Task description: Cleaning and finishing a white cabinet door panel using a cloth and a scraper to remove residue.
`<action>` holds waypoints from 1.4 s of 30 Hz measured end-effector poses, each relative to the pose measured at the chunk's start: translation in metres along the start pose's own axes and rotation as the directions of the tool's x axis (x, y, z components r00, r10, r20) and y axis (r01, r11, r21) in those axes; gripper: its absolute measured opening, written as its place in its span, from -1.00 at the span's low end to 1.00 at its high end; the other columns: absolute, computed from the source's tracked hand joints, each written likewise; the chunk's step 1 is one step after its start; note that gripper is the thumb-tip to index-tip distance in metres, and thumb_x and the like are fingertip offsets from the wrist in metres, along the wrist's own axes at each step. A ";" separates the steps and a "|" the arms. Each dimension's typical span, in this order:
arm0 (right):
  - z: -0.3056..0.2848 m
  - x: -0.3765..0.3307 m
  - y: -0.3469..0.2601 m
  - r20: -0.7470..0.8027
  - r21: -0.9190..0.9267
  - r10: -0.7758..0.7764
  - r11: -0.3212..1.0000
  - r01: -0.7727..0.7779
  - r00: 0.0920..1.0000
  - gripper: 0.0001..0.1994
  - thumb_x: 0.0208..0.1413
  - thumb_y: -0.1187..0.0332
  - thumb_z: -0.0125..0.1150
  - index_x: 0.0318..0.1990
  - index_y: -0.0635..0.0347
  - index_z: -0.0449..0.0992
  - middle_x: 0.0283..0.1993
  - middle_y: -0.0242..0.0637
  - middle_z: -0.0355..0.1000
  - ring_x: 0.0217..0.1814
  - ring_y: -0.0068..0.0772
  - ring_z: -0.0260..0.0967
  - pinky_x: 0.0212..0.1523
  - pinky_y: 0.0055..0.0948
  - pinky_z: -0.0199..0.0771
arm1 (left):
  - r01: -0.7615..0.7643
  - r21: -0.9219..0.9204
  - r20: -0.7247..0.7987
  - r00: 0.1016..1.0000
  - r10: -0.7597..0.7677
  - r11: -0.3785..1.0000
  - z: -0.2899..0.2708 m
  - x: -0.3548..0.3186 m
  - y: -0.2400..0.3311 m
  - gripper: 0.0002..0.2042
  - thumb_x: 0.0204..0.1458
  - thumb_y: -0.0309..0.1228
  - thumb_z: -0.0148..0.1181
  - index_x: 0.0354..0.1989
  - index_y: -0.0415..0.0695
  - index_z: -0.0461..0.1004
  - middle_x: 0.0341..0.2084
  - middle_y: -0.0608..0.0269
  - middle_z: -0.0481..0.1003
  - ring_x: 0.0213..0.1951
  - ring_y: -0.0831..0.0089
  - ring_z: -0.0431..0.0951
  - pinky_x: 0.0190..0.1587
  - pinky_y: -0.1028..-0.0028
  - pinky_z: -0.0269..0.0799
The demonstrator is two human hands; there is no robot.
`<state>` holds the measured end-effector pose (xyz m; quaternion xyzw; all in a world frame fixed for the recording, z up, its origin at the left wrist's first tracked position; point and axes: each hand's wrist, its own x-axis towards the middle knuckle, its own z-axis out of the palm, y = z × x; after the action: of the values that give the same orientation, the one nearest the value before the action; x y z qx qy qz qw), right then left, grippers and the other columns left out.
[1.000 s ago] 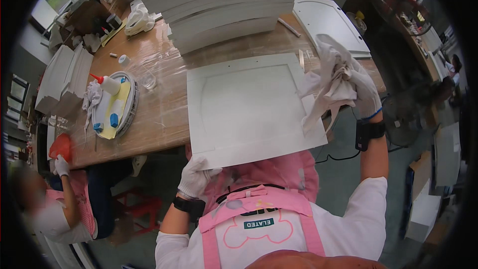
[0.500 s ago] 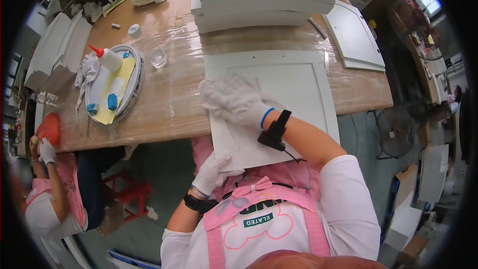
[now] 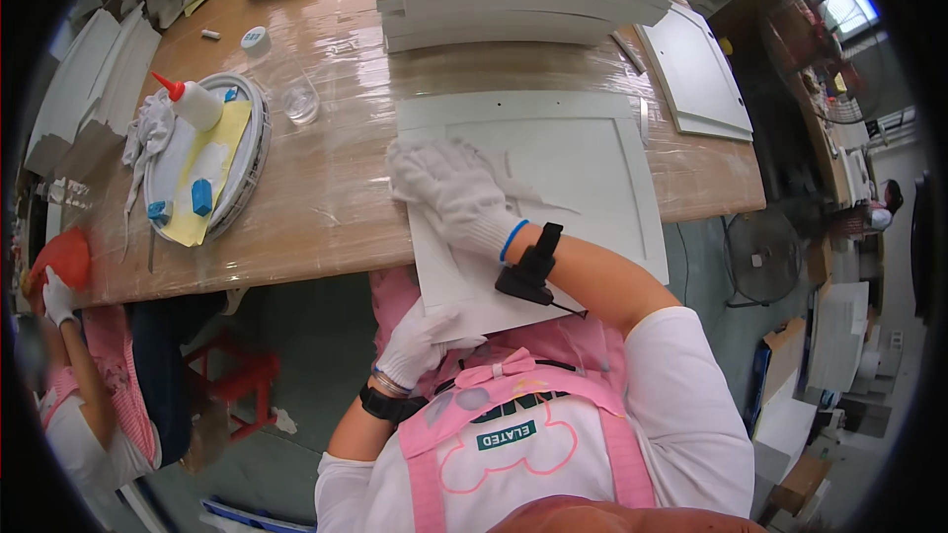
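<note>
A white panel (image 3: 553, 163) with a recessed centre and two small holes at its far edge lies on the table, its near end overhanging toward my lap. My left hand (image 3: 420, 343), in a white knit glove, grips the near left corner, with the thumb along the edge and the other fingers partly hidden. My right hand (image 3: 454, 192), in a blue-cuffed white glove, presses on the panel's left side. Thin corners of what looks like a white cloth (image 3: 541, 199) stick out from beneath it; most of the cloth is hidden under the palm.
Tall stacked white panels (image 3: 523, 10) stand beyond; more panels (image 3: 696, 74) lie at right. Left, a round white lid (image 3: 225, 205) holds a red-tipped glue bottle (image 3: 197, 106) and blue blocks (image 3: 201, 197). A clear cup (image 3: 300, 102) stands nearby. Another person (image 3: 94, 395) works at far left.
The view has shifted slightly, moving the scene left and up. My right hand stays on the panel's left side, less blurred now, and my left hand keeps its grip on the corner.
</note>
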<state>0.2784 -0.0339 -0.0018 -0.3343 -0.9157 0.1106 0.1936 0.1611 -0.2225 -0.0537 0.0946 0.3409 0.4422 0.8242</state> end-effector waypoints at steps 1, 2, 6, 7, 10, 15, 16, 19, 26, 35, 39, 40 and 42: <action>-0.013 -0.012 -0.009 0.057 0.136 -0.080 0.988 0.072 0.995 -0.47 0.18 0.35 0.04 0.35 0.01 0.29 0.32 -0.09 0.28 0.37 -0.01 0.18 0.41 -0.05 0.05 | -0.018 -0.029 -0.033 0.999 0.017 0.999 -0.003 0.001 -0.002 -0.53 0.25 -0.39 0.07 0.28 -0.30 0.15 0.03 -0.14 0.44 -0.07 -0.03 0.61 -0.09 0.08 0.67; -0.025 -0.027 -0.012 0.101 0.269 -0.164 0.954 0.131 0.981 -0.46 0.17 0.40 0.05 0.35 -0.02 0.30 0.28 -0.12 0.32 0.32 -0.04 0.23 0.37 -0.06 0.13 | -0.009 -0.022 -0.023 1.000 0.008 1.000 -0.002 0.001 -0.002 -0.53 0.25 -0.39 0.07 0.28 -0.30 0.15 0.03 -0.14 0.44 -0.07 -0.03 0.61 -0.09 0.08 0.67; -0.065 -0.068 -0.004 0.333 0.713 -0.081 0.674 -0.195 0.939 -0.39 -0.01 0.61 0.13 0.28 0.04 0.40 0.21 -0.14 0.43 0.19 0.02 0.40 0.19 -0.29 0.42 | 0.031 -0.137 0.005 1.000 -0.030 0.990 0.007 0.001 0.006 -0.51 0.26 -0.43 0.07 0.33 -0.19 0.12 0.14 -0.03 0.36 0.02 0.05 0.57 -0.10 0.09 0.67; -0.081 -0.072 0.003 0.331 0.711 -0.069 0.674 -0.200 0.941 -0.39 -0.01 0.61 0.13 0.28 0.04 0.40 0.21 -0.14 0.43 0.19 0.02 0.40 0.19 -0.29 0.42 | 0.021 -0.080 0.012 1.000 -0.020 0.997 0.007 0.000 0.005 -0.50 0.25 -0.40 0.08 0.33 -0.20 0.12 0.14 -0.04 0.36 0.00 0.06 0.58 -0.10 0.11 0.67; -0.092 -0.070 0.030 0.253 0.466 -0.067 0.883 -0.061 0.965 -0.41 0.02 0.56 0.15 0.29 0.04 0.38 0.26 -0.13 0.40 0.21 0.00 0.39 0.18 -0.25 0.42 | -0.002 0.011 0.013 1.000 0.002 1.000 0.006 0.000 0.005 -0.45 0.23 -0.34 0.12 0.34 -0.22 0.10 0.11 -0.06 0.38 -0.06 0.07 0.60 -0.13 0.13 0.68; -0.106 -0.094 0.042 0.320 0.152 -0.203 0.975 0.161 0.925 -0.63 0.16 0.13 0.16 0.08 -0.02 0.57 0.17 -0.08 0.44 0.12 -0.03 0.42 0.07 -0.11 0.43 | 0.013 -0.072 -0.039 0.999 -0.015 0.997 0.004 0.000 -0.001 -0.52 0.26 -0.41 0.04 0.30 -0.28 0.13 0.08 -0.10 0.40 -0.06 -0.02 0.60 -0.10 0.09 0.69; -0.115 -0.095 0.044 0.314 0.141 -0.192 0.978 0.154 0.930 -0.63 0.16 0.13 0.16 0.08 -0.02 0.57 0.17 -0.08 0.44 0.12 -0.03 0.42 0.07 -0.11 0.43 | 0.018 -0.063 -0.027 0.999 -0.020 0.998 0.002 -0.002 -0.002 -0.52 0.26 -0.41 0.04 0.30 -0.28 0.13 0.08 -0.10 0.40 -0.06 -0.02 0.60 -0.10 0.09 0.69; -0.130 -0.100 0.060 0.133 0.410 -0.067 0.912 0.007 0.989 -0.65 0.15 0.07 0.18 0.00 0.01 0.60 0.14 -0.10 0.46 0.13 -0.02 0.39 0.07 -0.05 0.40 | -0.010 -0.070 -0.123 0.992 0.002 0.998 0.004 -0.005 -0.004 -0.59 0.28 -0.41 -0.03 0.24 -0.35 0.20 0.09 -0.17 0.42 0.05 -0.09 0.53 -0.10 0.06 0.70; -0.157 -0.100 0.242 -0.192 -0.267 0.779 0.544 -0.795 0.597 -0.55 0.17 0.01 0.09 -0.11 0.27 0.59 -0.11 0.08 0.52 -0.04 0.08 0.48 0.00 -0.10 0.44 | -0.076 -0.005 -0.139 0.987 0.075 0.997 -0.009 -0.021 -0.006 -0.58 0.26 -0.44 -0.03 0.25 -0.37 0.19 0.10 -0.22 0.42 0.01 -0.10 0.57 -0.15 0.02 0.70; -0.103 -0.110 0.357 -0.053 -0.542 0.824 0.451 -0.709 0.565 -0.59 0.12 0.10 0.14 -0.12 0.29 0.63 -0.01 0.18 0.52 0.07 0.18 0.49 0.06 -0.03 0.51 | -0.040 0.021 -0.161 0.986 0.043 0.999 0.012 -0.013 0.004 -0.57 0.29 -0.44 -0.01 0.28 -0.33 0.17 0.10 -0.11 0.41 -0.02 0.04 0.59 -0.15 0.15 0.71; -0.111 -0.090 0.329 -0.058 -0.442 0.830 0.476 -0.760 0.554 -0.63 0.05 0.17 0.12 -0.20 0.32 0.64 -0.05 0.21 0.52 0.04 0.19 0.49 0.08 -0.03 0.47 | -0.056 0.019 -0.151 0.987 0.059 0.998 0.015 -0.018 0.006 -0.50 0.27 -0.42 0.04 0.34 -0.28 0.12 0.15 -0.10 0.38 0.01 0.07 0.57 -0.10 0.20 0.68; -0.113 -0.090 0.324 -0.055 -0.418 0.836 0.478 -0.773 0.547 -0.63 0.01 0.19 0.12 -0.21 0.32 0.64 -0.07 0.22 0.52 0.03 0.18 0.50 0.07 -0.03 0.46 | -0.060 0.012 -0.149 0.987 0.061 0.998 0.015 -0.020 0.006 -0.50 0.27 -0.42 0.04 0.34 -0.28 0.12 0.15 -0.10 0.38 0.01 0.07 0.57 -0.10 0.20 0.68; -0.120 -0.092 0.315 -0.030 -0.402 0.817 0.517 -0.756 0.576 -0.62 0.00 0.17 0.09 -0.27 0.34 0.62 -0.14 0.23 0.52 -0.06 0.19 0.49 -0.02 -0.01 0.44 | -0.073 0.031 -0.135 0.988 0.077 0.997 0.015 -0.022 0.006 -0.49 0.28 -0.38 0.05 0.34 -0.28 0.12 0.16 -0.06 0.38 0.02 0.11 0.57 -0.09 0.23 0.67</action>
<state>0.5738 0.1511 -0.0246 -0.7327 -0.6792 0.0376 -0.0201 0.1588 -0.2341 -0.0292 0.0876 0.3983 0.4739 0.7804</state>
